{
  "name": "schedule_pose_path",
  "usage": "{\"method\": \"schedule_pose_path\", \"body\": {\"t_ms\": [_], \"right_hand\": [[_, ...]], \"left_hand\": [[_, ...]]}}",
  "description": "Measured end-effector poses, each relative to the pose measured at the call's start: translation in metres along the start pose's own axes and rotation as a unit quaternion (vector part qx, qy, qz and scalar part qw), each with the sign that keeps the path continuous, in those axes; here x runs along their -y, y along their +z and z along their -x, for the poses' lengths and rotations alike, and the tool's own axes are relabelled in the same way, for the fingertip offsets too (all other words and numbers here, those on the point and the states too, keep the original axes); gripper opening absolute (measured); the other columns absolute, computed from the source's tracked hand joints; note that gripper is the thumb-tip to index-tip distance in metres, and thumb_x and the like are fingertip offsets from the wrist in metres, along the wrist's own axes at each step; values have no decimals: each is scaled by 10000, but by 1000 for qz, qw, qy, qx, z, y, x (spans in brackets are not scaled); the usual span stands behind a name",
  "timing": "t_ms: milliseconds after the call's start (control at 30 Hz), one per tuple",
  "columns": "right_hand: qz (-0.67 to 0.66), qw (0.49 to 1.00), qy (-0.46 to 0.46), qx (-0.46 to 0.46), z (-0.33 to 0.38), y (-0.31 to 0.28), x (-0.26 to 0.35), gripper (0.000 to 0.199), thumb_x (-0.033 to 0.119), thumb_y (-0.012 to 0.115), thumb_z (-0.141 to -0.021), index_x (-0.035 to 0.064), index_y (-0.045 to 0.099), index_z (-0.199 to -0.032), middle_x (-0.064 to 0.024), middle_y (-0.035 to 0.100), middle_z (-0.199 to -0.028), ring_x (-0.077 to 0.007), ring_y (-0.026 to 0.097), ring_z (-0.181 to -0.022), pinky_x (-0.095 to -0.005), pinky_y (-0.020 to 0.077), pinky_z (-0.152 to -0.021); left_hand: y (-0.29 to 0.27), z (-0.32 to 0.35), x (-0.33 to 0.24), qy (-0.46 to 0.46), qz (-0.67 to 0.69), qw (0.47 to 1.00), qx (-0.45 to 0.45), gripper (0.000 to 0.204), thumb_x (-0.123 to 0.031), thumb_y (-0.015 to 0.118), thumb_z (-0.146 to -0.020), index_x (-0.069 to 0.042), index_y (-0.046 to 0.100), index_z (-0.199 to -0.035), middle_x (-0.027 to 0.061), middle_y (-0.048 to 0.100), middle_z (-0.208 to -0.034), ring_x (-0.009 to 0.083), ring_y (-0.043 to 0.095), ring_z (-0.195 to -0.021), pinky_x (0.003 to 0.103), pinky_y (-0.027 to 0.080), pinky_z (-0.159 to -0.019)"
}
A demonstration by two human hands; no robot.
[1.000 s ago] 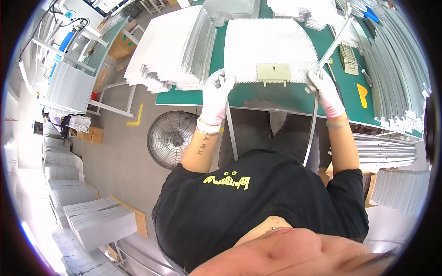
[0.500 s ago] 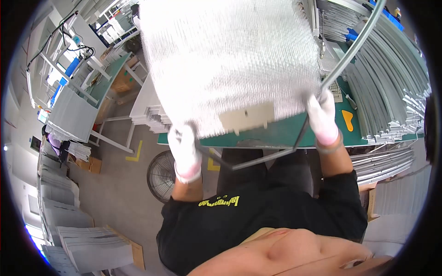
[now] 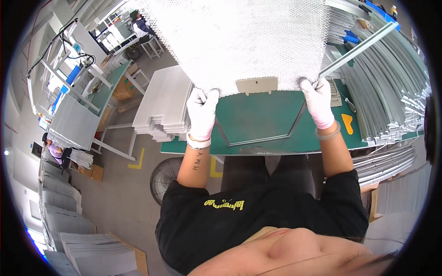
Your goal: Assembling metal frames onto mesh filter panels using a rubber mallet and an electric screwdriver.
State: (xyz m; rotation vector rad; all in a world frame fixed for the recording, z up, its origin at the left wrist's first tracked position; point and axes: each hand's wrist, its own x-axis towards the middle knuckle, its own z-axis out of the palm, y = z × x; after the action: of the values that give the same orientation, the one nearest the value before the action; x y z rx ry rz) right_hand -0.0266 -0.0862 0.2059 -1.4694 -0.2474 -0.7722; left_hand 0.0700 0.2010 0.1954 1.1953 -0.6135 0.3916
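Note:
My left hand (image 3: 202, 112) and my right hand (image 3: 318, 102), both in white gloves, grip the near corners of a large silvery-white mesh sheet (image 3: 248, 46). Thumbs press on top of it, and its far edge runs out of view. A beige notched plate (image 3: 257, 86) sits at the middle of the near edge. Below the sheet, a thin grey metal frame (image 3: 262, 141) shows over the green tabletop, its sides running up to my hands. Whether my fingers also hold the frame cannot be made out. A grey bar (image 3: 359, 49) slants up and right from my right hand.
Stacked mesh sheets (image 3: 161, 99) stand left of the green table (image 3: 193, 146). To the right lie a yellow flat tool (image 3: 347, 123), a screwdriver (image 3: 350, 105) and many grey strips (image 3: 386, 87). A floor fan (image 3: 165, 180) stands below left. Another person (image 3: 139, 28) sits far back.
Both hands have moved up and away from me with the mesh sheet. The frame's near edge has shifted from before the table edge to over the tabletop.

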Motion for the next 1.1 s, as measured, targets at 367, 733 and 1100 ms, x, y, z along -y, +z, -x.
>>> {"method": "schedule_pose_path", "body": {"t_ms": [367, 733, 1100], "right_hand": [[-59, 997, 52, 15, 8, 2, -53, 250, 82, 619, -955, -11, 620, -1186, 17, 667, -1017, -43, 568, -850, -225, 478, -779], [41, 999, 7, 33, -25, -2, 13, 249, 90, 652, -936, -12, 603, -1158, 26, 643, -923, -41, 531, -775, -224, 453, -733], [45, 998, -3, -51, -16, 0, -19, 233, 59, 663, -922, -8, 616, -1140, 85, 487, -672, 1, 366, -578, -180, 306, -519]], "left_hand": [[-1, 28, 17, -3, -3, 1000, 17, 280, -42, 657, -921, 31, 571, -1177, 44, 679, -1006, 77, 616, -869, 237, 506, -785], [-5, -12, -5, -84, -9, 996, -4, 188, -87, 597, -956, 17, 582, -1111, -5, 584, -943, 54, 489, -798, 209, 438, -755], [7, -4, -10, -11, -54, 998, -25, 101, -20, 636, -914, -15, 599, -1008, -75, 475, -749, 5, 367, -651, 177, 325, -588]]}}
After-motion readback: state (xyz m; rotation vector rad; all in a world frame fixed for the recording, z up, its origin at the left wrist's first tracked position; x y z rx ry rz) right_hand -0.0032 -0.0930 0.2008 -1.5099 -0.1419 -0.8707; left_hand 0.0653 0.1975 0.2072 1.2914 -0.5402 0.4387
